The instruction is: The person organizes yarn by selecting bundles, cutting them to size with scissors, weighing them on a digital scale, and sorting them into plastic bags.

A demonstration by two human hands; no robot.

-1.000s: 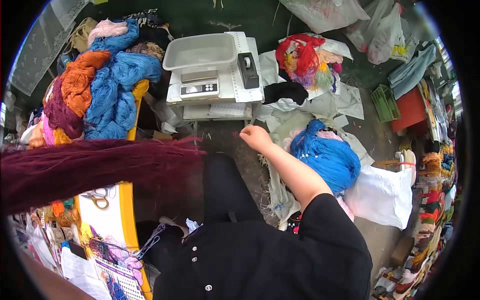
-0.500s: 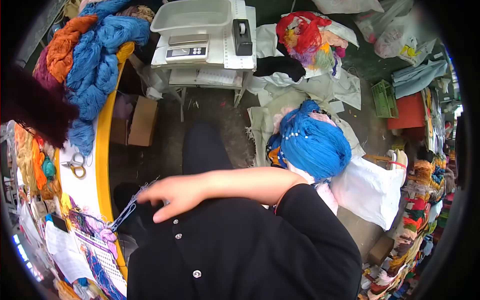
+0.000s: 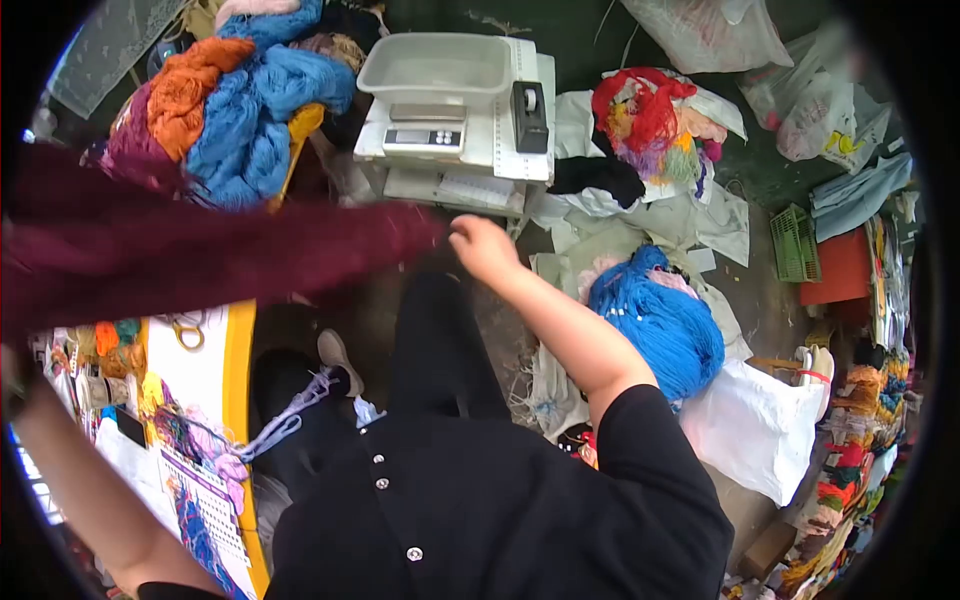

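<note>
A maroon yarn skein [image 3: 270, 250] stretches across the left half of the head view, above the table. Its right end tapers to my right hand [image 3: 485, 250], whose fingers are closed on it. My left forearm [image 3: 95, 490] reaches up along the left edge towards the skein's other side. The left hand itself is lost in the dark border and behind the yarn, so its fingers do not show. Blue skeins [image 3: 240, 140] and an orange skein [image 3: 195, 95] lie piled beyond the maroon yarn.
A white stand [image 3: 375, 145] bears a scale [image 3: 425, 138], a plastic tub [image 3: 435, 65] and a tape dispenser [image 3: 528, 120]. Blue yarn [image 3: 655, 325] lies on sacking at right, beside a white bag [image 3: 750, 425]. Scissors [image 3: 187, 335] rest on the yellow-edged table [image 3: 235, 380].
My right hand has moved from over my lap up and forward and now holds the skein's end. The maroon yarn has swung right into a long stretch. My left forearm has come into view.
</note>
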